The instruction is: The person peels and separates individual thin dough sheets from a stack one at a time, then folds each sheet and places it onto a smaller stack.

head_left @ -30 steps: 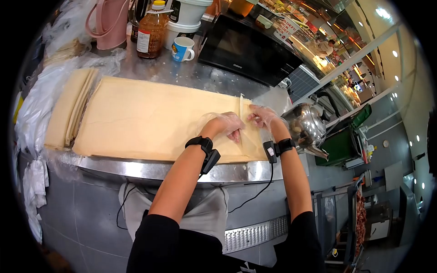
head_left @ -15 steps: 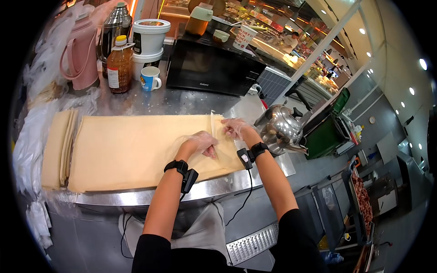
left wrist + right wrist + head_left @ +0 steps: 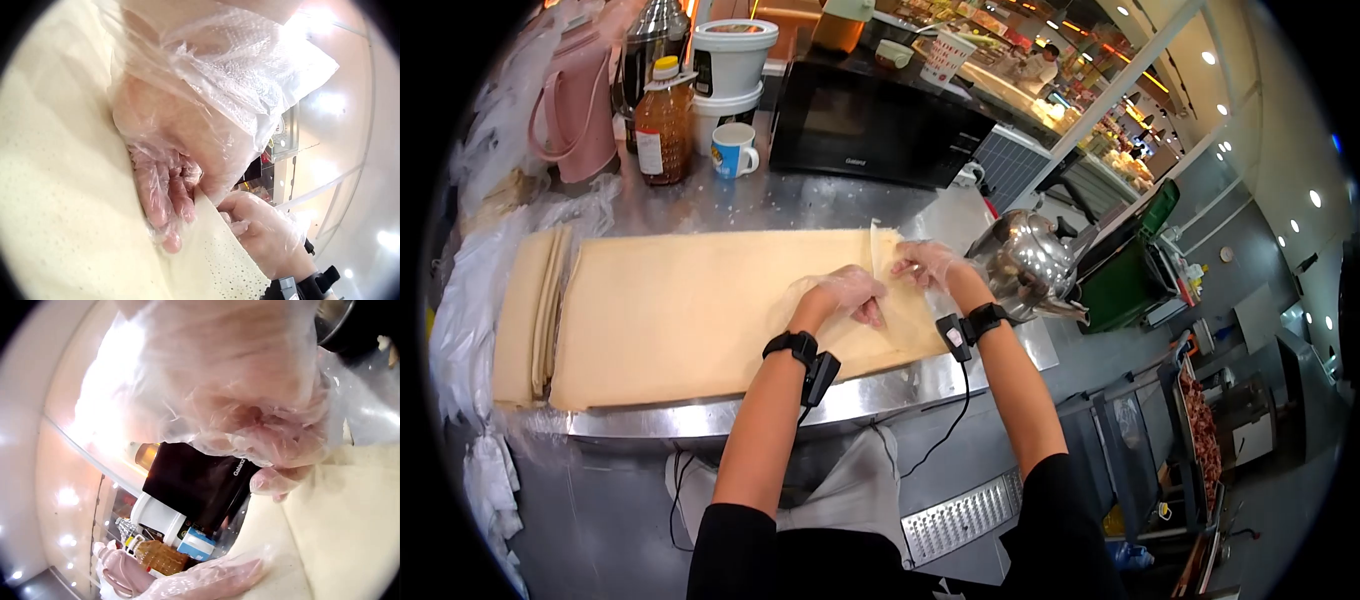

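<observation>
A wide stack of thin, pale-yellow, flat sheets (image 3: 700, 310) lies on the steel table, with a narrow flap (image 3: 875, 243) standing up near its right end. Both hands wear clear plastic gloves. My left hand (image 3: 855, 293) is low over the right part of the stack; in the left wrist view its thumb and curled fingers pinch the raised edge of the top sheet (image 3: 219, 256), which is dotted with small holes. My right hand (image 3: 925, 263) is just to the right, its fingers curled and pinching the sheet (image 3: 350, 512) near its end corner.
Folded sheets (image 3: 530, 310) are piled at the left beside plastic bags (image 3: 465, 320). Behind stand a pink jug (image 3: 575, 110), a bottle (image 3: 664, 130), white tubs (image 3: 733, 65), a mug (image 3: 732, 152) and a black microwave (image 3: 875, 125). A steel kettle (image 3: 1025, 265) is close to my right hand.
The head view has swung, so the table appears shifted left and turned. Both hands keep nearly the same grip and place at the right end of the stack.
</observation>
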`<state>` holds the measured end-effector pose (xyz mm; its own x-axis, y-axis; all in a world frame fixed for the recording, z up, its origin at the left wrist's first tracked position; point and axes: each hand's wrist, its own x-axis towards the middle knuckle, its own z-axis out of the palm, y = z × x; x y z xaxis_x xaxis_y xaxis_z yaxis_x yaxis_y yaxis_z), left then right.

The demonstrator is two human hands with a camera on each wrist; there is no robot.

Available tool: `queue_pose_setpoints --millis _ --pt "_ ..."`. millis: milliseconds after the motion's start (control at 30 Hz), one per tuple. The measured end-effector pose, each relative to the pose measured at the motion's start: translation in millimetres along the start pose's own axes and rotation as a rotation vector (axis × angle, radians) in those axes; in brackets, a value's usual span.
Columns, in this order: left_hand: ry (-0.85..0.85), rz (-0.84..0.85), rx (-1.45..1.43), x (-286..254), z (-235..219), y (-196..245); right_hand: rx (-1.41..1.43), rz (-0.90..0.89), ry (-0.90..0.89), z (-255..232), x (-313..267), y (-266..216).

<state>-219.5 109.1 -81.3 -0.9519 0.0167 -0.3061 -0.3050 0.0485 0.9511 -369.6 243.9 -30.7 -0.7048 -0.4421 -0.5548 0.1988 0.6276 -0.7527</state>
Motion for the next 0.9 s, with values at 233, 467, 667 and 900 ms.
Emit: queue_pose_setpoints --millis 233,467,667,900 --pt "0.003 -0.027 -0.019 -6.9 1.3 4.4 0.103 -0.011 -0.034 -3.7 15.6 10.9" --pt "-0.001 -0.026 0.004 -4.6 -0.6 3.2 -0.201 0.06 -0.033 -0.2 6.5 4.0" --pt "0.078 -0.055 -0.006 -1.3 4.0 2.7 -0.238 -0.323 -0.046 -7.0 6.8 33.5" --pt "0.167 -0.073 0.013 -4.8 11.5 12.4 -0.658 -0.552 0.252 -23.7 -56.0 56.8"
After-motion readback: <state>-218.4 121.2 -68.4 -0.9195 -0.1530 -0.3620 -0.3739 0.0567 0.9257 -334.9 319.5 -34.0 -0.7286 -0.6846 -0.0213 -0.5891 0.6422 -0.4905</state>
